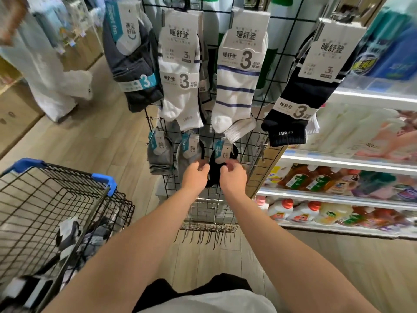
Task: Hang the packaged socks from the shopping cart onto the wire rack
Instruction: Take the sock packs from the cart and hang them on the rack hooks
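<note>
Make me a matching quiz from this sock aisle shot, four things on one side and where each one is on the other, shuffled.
1 shopping cart
2 blue-striped white socks
3 black socks
4 bottles

A on the store shelves, right
B gripped by left hand and right hand
C at the lower left
D hanging on the wire rack's upper row

Pairs: 1-C, 2-D, 3-B, 4-A
</note>
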A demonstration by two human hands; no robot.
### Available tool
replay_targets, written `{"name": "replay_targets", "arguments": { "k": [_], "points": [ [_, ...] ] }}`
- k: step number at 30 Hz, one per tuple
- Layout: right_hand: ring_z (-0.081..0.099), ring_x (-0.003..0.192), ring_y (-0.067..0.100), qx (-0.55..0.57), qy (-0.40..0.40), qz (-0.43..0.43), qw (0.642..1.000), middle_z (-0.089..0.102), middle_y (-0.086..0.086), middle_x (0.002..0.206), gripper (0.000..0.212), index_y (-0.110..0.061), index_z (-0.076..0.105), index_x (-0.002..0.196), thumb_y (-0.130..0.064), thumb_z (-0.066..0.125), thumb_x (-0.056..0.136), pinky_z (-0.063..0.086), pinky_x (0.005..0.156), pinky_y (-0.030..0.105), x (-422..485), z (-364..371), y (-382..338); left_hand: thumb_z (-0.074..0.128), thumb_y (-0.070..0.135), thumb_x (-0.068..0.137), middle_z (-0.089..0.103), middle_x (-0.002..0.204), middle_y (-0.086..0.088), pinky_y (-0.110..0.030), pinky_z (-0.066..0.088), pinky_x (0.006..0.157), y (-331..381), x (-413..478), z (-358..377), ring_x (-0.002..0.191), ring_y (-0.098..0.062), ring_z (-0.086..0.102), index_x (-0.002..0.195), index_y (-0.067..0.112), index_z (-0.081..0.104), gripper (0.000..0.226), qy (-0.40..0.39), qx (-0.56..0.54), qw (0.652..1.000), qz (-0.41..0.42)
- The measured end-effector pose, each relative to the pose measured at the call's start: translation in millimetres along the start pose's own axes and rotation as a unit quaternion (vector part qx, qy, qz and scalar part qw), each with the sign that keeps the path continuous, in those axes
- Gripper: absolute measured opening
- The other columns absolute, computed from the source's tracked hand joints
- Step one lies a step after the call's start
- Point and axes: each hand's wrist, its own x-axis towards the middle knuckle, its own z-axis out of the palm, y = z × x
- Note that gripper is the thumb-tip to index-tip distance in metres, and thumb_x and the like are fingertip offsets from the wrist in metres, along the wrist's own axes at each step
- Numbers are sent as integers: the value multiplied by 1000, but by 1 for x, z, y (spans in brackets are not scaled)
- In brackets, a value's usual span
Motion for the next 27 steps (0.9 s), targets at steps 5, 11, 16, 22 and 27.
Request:
{"name": "replay_targets", "arguments": {
  "k": [5, 11, 16, 22, 27],
  "points": [
    [61, 84, 12, -8, -125, 7, 992, 69, -3, 102, 21, -18, 71, 111, -16, 53, 101, 51, 76, 26, -49, 38, -5, 51, 30, 104, 67, 127, 2, -33, 47, 98, -25, -40, -58, 117, -18, 60, 124, 22, 68, 27, 6, 40, 999, 13],
    [63, 88, 21, -79, -264, 3, 961, 73, 1, 101, 20, -20, 74, 104, -18, 56, 95, 50, 77, 31, -109, 120, -16, 54, 21, 101, 74, 112, -2, -32, 54, 88, -108, -81, -156, 98, -22, 68, 107, 22, 74, 21, 73, 32, 995, -52],
    [67, 102, 25, -129, -345, -52, 928, 75, 8, 112, 22, -16, 77, 106, -17, 58, 95, 54, 95, 41, -166, 207, -34, 53, 14, 102, 70, 106, 1, -19, 45, 72, -172, -112, -240, 91, -18, 64, 113, 14, 72, 21, 167, 17, 981, -95],
    [65, 109, 24, -173, -405, -86, 894, 70, 6, 118, 20, -17, 74, 110, -16, 60, 97, 51, 101, 45, -216, 318, -52, 52, 18, 98, 71, 95, 1, -33, 51, 74, -266, -119, -319, 88, -21, 66, 101, 23, 70, 19, 204, -55, 953, -217],
    [61, 95, 17, -213, -460, -74, 859, 68, 3, 112, 22, -14, 71, 115, -12, 56, 100, 47, 79, 27, -237, 411, -48, 58, 12, 99, 63, 92, 9, -29, 43, 77, -326, -106, -352, 98, -20, 61, 98, 18, 68, 11, 214, -164, 921, -281]
  ]
}}
